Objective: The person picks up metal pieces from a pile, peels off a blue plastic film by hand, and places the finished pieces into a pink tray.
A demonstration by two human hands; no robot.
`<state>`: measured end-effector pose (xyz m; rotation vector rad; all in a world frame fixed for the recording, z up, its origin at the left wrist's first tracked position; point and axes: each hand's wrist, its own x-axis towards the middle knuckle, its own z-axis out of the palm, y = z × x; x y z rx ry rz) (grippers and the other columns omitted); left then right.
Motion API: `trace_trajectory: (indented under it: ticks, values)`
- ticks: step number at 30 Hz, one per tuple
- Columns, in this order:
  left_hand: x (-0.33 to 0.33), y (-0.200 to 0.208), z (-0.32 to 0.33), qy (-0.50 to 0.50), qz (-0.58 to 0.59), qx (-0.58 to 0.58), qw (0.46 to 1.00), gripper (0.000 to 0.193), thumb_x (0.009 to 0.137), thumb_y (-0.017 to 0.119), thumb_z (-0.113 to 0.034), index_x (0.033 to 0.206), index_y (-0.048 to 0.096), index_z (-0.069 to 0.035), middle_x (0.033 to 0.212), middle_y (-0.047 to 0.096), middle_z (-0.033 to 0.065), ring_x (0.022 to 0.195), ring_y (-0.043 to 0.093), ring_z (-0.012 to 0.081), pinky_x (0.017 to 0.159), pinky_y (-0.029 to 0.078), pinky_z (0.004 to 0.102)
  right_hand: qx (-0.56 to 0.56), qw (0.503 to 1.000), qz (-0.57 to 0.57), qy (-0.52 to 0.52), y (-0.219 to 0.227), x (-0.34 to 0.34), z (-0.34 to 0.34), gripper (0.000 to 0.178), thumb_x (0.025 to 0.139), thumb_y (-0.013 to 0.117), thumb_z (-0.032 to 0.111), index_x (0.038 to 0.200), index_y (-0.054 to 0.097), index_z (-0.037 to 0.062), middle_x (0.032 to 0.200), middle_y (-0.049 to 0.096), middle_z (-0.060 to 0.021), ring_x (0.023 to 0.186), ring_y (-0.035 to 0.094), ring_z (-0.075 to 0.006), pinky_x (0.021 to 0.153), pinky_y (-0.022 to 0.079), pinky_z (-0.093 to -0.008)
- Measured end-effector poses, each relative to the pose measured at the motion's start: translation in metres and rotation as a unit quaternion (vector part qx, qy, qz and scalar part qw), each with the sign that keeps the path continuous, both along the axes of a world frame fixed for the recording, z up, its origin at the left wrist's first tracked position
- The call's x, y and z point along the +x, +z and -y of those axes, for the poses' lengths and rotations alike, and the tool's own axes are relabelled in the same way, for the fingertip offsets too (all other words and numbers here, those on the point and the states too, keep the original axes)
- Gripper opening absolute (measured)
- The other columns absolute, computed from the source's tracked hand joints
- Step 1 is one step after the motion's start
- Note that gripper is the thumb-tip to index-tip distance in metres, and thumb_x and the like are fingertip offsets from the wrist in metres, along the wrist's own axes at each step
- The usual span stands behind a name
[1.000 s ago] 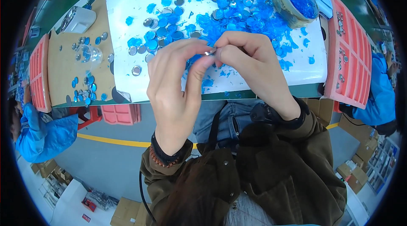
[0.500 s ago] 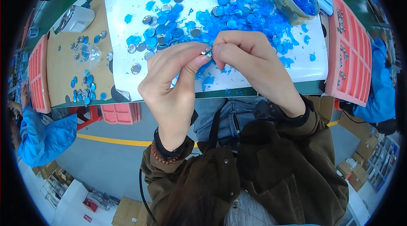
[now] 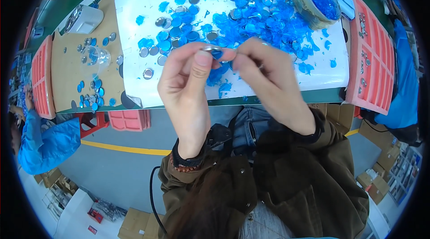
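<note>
My left hand [image 3: 190, 77] pinches a small round silver disc [image 3: 212, 50] between thumb and fingers, tilted, with blue on its underside. Close beside it on the right, my right hand [image 3: 271, 77] is closed, fingers curled toward the thumb and blurred by motion. Whatever its fingertips hold is hidden. Beyond both hands, a heap of blue film scraps [image 3: 255, 19] covers the white sheet [image 3: 143, 6]. Several silver and blue-faced discs [image 3: 177, 31] lie to the left of that heap.
A round tub [image 3: 316, 8] of blue scraps stands at the right back. Pink compartment trays [image 3: 371, 55] flank the table at both ends. On the brown board [image 3: 67, 66] at left are a clear cup [image 3: 97, 62], a white container [image 3: 85, 19] and more discs. People in blue sit at both sides.
My hands have drawn slightly apart, the right one moving right and blurring. The disc in my left hand has shifted slightly up and left and now shows its blue side.
</note>
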<state>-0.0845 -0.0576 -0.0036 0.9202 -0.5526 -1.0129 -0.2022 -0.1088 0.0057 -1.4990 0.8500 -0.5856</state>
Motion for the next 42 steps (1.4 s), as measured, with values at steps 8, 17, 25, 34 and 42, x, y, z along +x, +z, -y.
trace_trajectory:
  ticks: [8, 17, 25, 34, 42]
  values:
    - [-0.001, 0.01, -0.007, -0.068, 0.115, 0.102, 0.986, 0.015, 0.082, 0.053, -0.008, 0.093, 0.049, 0.002, 0.079, 0.059, 0.0081, 0.074, 0.055, 0.01, 0.066, 0.04, 0.0187, -0.175, 0.984, -0.022, -0.007, 0.009, -0.007, 0.008, 0.014, 0.082, 0.051, 0.012, 0.088, 0.053, -0.0011, 0.069, 0.046, -0.0017, 0.06, 0.045, -0.0081, 0.048, 0.031, -0.0199]
    - [-0.016, 0.007, -0.017, -0.019, 0.247, 0.15, 0.957, 0.011, 0.08, 0.054, -0.008, 0.085, 0.047, 0.0, 0.072, 0.054, 0.0073, 0.068, 0.051, 0.0165, 0.06, 0.038, 0.0266, -0.052, 0.997, -0.037, 0.048, 0.013, -0.015, 0.0, 0.013, 0.085, 0.047, 0.013, 0.084, 0.049, 0.0003, 0.073, 0.048, -0.001, 0.062, 0.041, -0.006, 0.053, 0.031, -0.0194]
    - [-0.035, -0.009, -0.024, 0.092, 0.57, 0.089, 0.812, 0.008, 0.076, 0.056, -0.007, 0.078, 0.05, -0.003, 0.065, 0.045, 0.0065, 0.058, 0.043, 0.0224, 0.054, 0.031, 0.0327, 0.131, 0.966, 0.169, -0.146, 0.005, 0.002, -0.032, 0.011, 0.086, 0.045, 0.013, 0.085, 0.045, 0.002, 0.075, 0.044, 0.0015, 0.068, 0.038, -0.0053, 0.06, 0.031, -0.0182]
    - [0.043, 0.006, -0.028, 0.031, 0.813, 0.106, 0.571, 0.011, 0.07, 0.057, -0.003, 0.08, 0.053, -0.004, 0.066, 0.046, 0.0046, 0.062, 0.045, 0.0195, 0.055, 0.03, 0.0321, -0.189, 0.968, -0.102, -0.133, 0.012, -0.03, 0.003, 0.015, 0.085, 0.048, 0.013, 0.079, 0.048, -0.0006, 0.066, 0.051, -0.0012, 0.06, 0.044, -0.008, 0.053, 0.036, -0.0213]
    - [0.065, -0.006, -0.013, 0.029, 0.775, 0.161, 0.61, 0.019, 0.07, 0.056, 0.0, 0.089, 0.058, -0.004, 0.081, 0.054, 0.0059, 0.075, 0.049, 0.0223, 0.067, 0.036, 0.0321, 0.18, 0.974, 0.124, -0.063, -0.002, -0.021, 0.005, 0.021, 0.089, 0.041, 0.021, 0.077, 0.046, 0.0037, 0.059, 0.035, 0.0019, 0.052, 0.03, -0.0039, 0.047, 0.024, -0.0189]
